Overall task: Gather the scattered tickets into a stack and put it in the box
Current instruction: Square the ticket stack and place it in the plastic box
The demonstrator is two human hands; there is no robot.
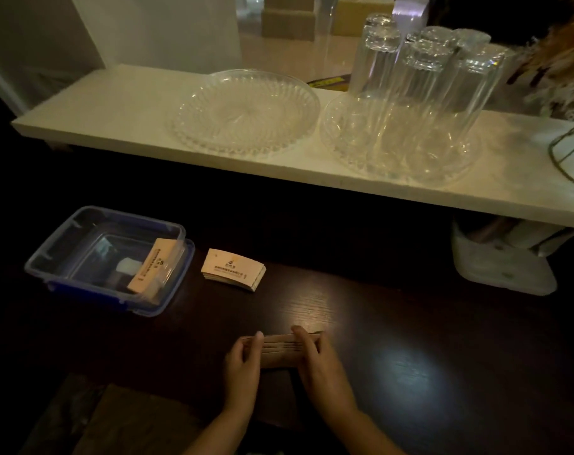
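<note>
On the dark wooden table, my left hand (244, 362) and my right hand (315, 359) hold a stack of tan tickets (279, 351) between them, standing on its long edge. Each hand grips one end. A second, flat stack of tickets (233, 269) lies farther back, just right of the box. The clear plastic box (66, 244) with a blue base sits at the left. Inside it, a bundle of tickets (152, 269) leans against the right wall beside a small white object.
A white shelf (115, 103) runs across the back, above the table. It carries a clear glass plate (246, 113) and a second plate with several upturned glasses (423, 93). A white container (502, 267) sits under the shelf at right.
</note>
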